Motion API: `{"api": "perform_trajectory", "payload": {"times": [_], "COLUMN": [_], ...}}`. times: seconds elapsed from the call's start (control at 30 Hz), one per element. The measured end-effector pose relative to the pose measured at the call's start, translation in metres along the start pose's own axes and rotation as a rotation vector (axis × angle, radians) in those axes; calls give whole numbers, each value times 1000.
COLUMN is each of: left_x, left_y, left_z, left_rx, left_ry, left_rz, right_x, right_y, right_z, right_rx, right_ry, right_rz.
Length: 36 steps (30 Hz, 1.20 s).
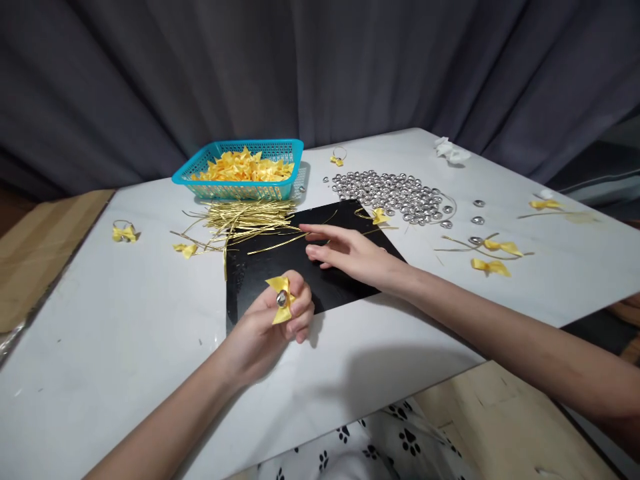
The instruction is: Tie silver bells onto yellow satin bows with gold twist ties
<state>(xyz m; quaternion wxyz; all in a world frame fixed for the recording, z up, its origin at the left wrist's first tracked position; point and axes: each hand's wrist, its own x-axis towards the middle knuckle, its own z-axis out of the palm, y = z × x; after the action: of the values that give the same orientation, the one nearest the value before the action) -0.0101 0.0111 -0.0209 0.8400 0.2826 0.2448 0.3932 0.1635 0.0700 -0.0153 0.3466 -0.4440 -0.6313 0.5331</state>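
In my left hand (280, 313), closed near the front of the black mat, is a yellow ribbon bow (279, 315) with a shiny silver bell-like bead (281, 298) at its middle. Curled fingers hide its back. My right hand (345, 252) hovers over the black mat (270, 270), fingers stretched and apart, holding nothing I can see. Just beyond its fingertips lies a heap of gold wire ties (250, 219), with some loose strands reaching onto the mat.
A blue basket (237, 192) full of yellow bows stands at the back. Many silver beads (385, 190) are spread right of it. Loose bows (491, 267) and wires lie at the right, a wired bow (124, 233) at the left. Crumpled white tissue (450, 152) sits at the far right.
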Motion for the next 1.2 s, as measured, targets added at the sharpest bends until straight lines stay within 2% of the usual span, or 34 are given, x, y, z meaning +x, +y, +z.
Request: {"api": "perform_trajectory", "payload": {"times": [0.1,0.23,0.37,0.6,0.7,0.9,1.03,1.2], "left_x": [2,5,6,5,5,8,6,-3], "left_y": [2,1,-3,0,1,2,9,19], "left_z": [-2,-11,-20,-11,-8,-17,-18,-13], "left_rx": [159,437,713,871,918,876,968,1112], "left_ry": [91,219,207,272,340,468,531,563], "left_rz": [129,312,468,611,621,548,638,820], "right_x": [-9,-25,-33,-32,-33,-33,-28,-22], "right_y": [-5,-12,-13,-10,-7,-4,-4,-4], "right_z": [7,23,37,36,37,38,33,27], "right_rx": [-12,21,214,467,539,503,458,396], "right_ry": [89,-50,-217,-259,-218,-45,121,183], "right_rz": [-24,100,291,366,377,303,234,204]}}
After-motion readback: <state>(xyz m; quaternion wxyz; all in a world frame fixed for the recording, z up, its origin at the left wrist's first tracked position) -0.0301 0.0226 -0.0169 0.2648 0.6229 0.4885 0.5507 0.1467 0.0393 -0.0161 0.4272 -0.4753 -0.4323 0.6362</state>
